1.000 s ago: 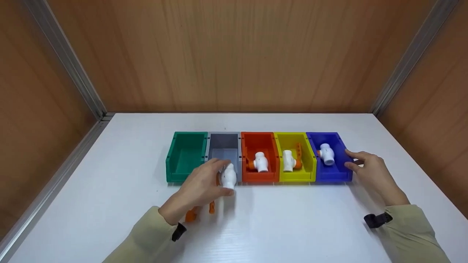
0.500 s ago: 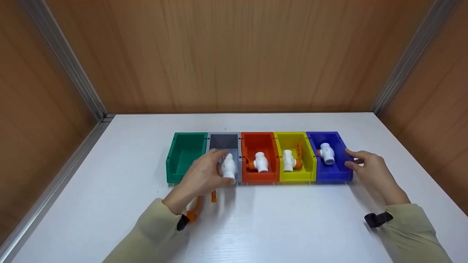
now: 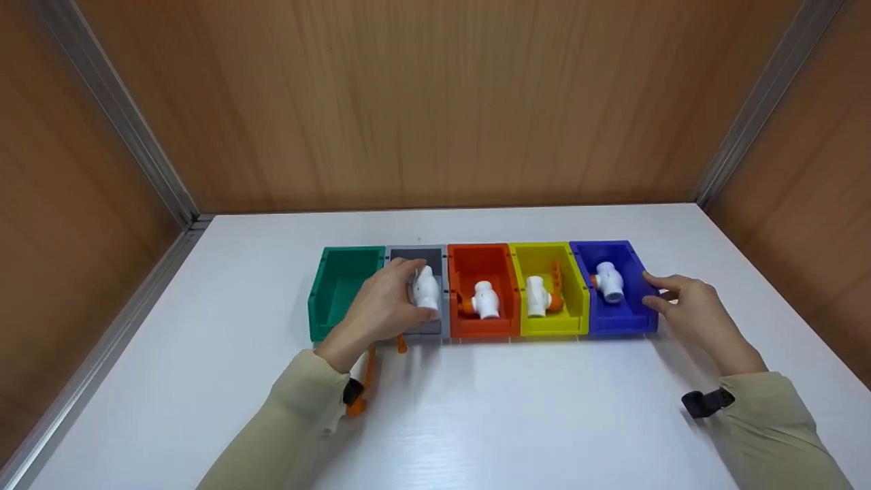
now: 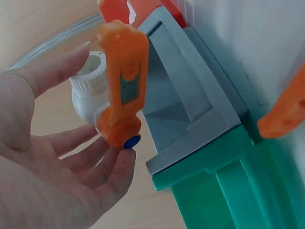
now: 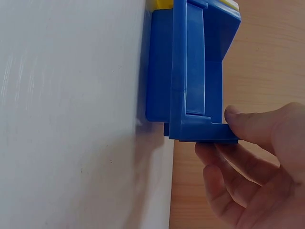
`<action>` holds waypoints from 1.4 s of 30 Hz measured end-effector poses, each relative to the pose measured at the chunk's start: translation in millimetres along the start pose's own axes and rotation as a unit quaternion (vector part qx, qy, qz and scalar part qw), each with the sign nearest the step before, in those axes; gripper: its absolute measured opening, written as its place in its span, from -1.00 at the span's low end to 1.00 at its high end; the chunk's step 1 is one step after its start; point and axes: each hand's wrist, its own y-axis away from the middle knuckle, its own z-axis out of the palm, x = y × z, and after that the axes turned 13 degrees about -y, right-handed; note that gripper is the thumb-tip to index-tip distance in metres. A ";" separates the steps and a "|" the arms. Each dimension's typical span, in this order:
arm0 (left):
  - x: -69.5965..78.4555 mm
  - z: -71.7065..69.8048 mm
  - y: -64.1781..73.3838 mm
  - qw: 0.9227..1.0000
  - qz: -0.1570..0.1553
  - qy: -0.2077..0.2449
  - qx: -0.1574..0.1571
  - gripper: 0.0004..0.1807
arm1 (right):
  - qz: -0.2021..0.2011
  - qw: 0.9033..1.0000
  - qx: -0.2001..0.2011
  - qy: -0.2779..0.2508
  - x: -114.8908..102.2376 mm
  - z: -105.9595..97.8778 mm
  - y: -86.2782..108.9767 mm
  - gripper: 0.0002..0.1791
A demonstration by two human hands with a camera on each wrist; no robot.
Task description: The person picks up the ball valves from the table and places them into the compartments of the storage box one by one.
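My left hand (image 3: 381,303) holds a white plastic ball valve (image 3: 426,291) between thumb and fingers, over the grey bin (image 3: 435,256). In the left wrist view, the valve's orange lever handle (image 4: 127,71) points up, and a fingertip touches near the blue cap (image 4: 132,141) at its base. My right hand (image 3: 701,320) pinches the right side wall of the blue bin (image 3: 622,327), thumb inside and fingers outside in the right wrist view. One white valve lies in each of the red (image 3: 486,299), yellow (image 3: 536,297) and blue (image 3: 610,281) bins.
Several bins stand joined in a row on the white table (image 3: 517,415); the green bin (image 3: 340,286) is at the left end. Under my left wrist lies another valve with an orange handle (image 3: 356,408), partly hidden. Wooden panels (image 3: 435,102) enclose the back and sides.
My left hand has carried the valve forward, from the front edge of the grey bin to over its inside. The right hand has kept its hold on the blue bin.
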 end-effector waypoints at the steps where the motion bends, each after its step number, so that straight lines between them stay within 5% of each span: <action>1: -0.3 0.4 -2.2 1.000 -0.003 0.000 0.000 -0.13 | -0.001 1.000 0.000 0.000 -0.2 -0.1 -0.2 -0.45; 11: -5.5 4.1 -22.0 1.000 -0.008 -0.006 0.010 -0.13 | -0.001 1.000 0.001 -0.012 -0.2 1.6 -1.6 -0.46; 22: -1.7 8.3 -36.9 0.998 0.037 -0.048 0.007 -0.29 | 0.000 1.000 0.009 -0.006 2.2 -1.5 2.6 -0.46; 36: -2.8 5.6 -57.6 0.995 0.049 -0.085 0.012 -0.41 | 0.019 0.999 0.003 -0.025 -4.0 4.0 -6.4 -0.46; 42: -3.6 15.5 -58.7 0.996 0.046 -0.079 -0.008 -0.42 | 0.029 0.999 -0.002 -0.021 -1.3 1.5 0.2 -0.46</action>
